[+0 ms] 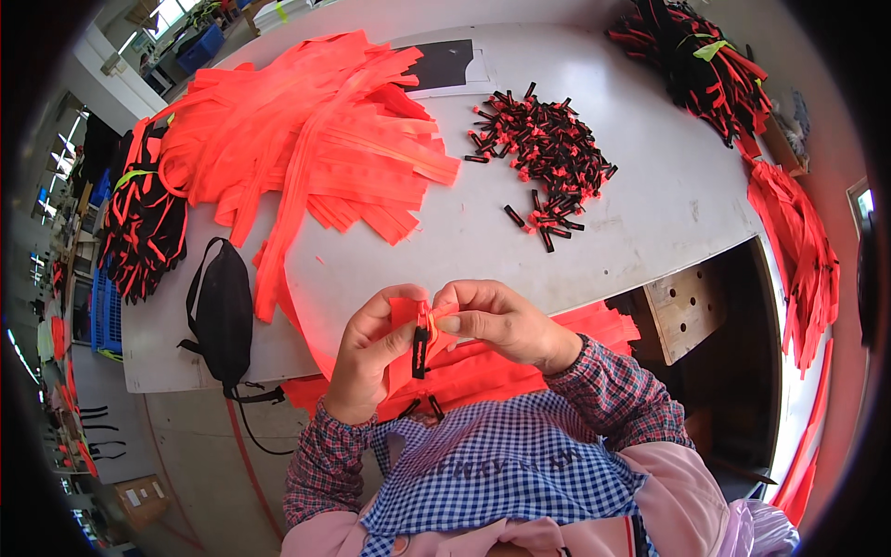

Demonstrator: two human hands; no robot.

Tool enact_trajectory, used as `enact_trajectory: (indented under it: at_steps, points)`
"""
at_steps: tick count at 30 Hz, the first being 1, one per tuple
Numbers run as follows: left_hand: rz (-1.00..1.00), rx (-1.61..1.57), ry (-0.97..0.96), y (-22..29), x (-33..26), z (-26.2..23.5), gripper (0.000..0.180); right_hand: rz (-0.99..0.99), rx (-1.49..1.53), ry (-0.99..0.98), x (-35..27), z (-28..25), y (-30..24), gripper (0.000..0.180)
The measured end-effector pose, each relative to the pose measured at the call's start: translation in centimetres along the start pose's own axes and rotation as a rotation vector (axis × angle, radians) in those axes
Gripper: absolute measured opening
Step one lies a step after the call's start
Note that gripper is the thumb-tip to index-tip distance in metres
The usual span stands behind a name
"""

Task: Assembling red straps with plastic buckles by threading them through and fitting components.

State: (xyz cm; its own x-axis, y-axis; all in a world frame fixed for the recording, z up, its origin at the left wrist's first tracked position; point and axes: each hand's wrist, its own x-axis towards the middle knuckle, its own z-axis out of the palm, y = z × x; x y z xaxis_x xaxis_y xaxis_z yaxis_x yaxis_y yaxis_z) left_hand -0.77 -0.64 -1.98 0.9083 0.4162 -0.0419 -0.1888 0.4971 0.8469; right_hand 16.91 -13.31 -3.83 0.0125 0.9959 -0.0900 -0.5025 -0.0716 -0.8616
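In front of my chest, both hands hold the end of a bright orange-red zipper tape. My left hand is closed, thumb and fingers pinching the tape and the zipper slider on it. A black zipper pull hangs from that slider between my hands. My right hand pinches the tape end at its upper right, thumb against forefinger. Fingers partly hide the slider. More orange zipper tapes lie across my lap, with a few black pulls among them.
A large heap of orange zipper tapes covers the table's left. A pile of sliders with black pulls sits beyond my right hand. Black-and-orange bundles lie at the left. A black pouch rests at the left edge; an open recess is at right.
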Motion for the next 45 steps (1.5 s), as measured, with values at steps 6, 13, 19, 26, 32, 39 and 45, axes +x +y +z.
enact_trajectory:
  at_steps: [6,13,19,26,32,39,45]
  points:
    - [-0.086,-0.073,-0.011,0.2,0.1,0.1,0.031,0.014,0.066,0.005,0.1,0.2,0.2,0.012]
    - [-0.119,0.077,0.013,0.4,0.5,-0.2,0.031,0.012,0.124,0.156,-0.2,1.1,0.8,0.009]
    - [-0.191,0.039,-0.084,0.7,0.6,-0.3,0.029,-0.018,0.046,0.04,-0.2,0.3,1.2,0.007]
    - [-0.137,0.129,-0.067,0.4,1.1,-0.3,0.033,-0.184,0.022,0.176,-0.5,0.7,1.8,0.011]
    - [0.013,0.555,0.028,1.4,0.2,1.4,0.033,-0.6,-0.609,0.194,-0.4,0.5,0.9,0.014]
    - [0.14,1.017,0.034,2.4,-0.3,3.0,0.018,-0.693,-0.702,0.21,-1.0,1.1,1.0,0.02]
    - [0.206,1.098,-0.026,2.6,-0.5,3.1,0.019,-0.864,-0.937,0.183,-1.5,0.8,0.9,0.029]
